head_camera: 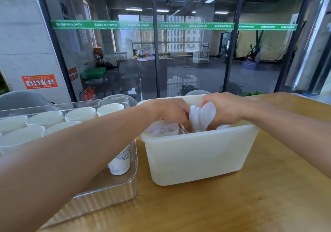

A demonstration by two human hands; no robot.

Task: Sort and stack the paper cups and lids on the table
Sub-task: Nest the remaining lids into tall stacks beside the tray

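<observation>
On the wooden table, a clear ribbed plastic tray stands at the left, just beside a milky white plastic bin. Paper cups stand upright in rows in the tray, smooth white rims up; one shows a blue pattern on its side. The left forearm crosses over the tray and hides part of it. Both hands reach into the bin. The right hand grips a bunch of thin, round, translucent lids, fingers curled around them. The left hand has curled fingers dipping among more lids; whether it pinches one cannot be told. A glass wall rises behind the table.
</observation>
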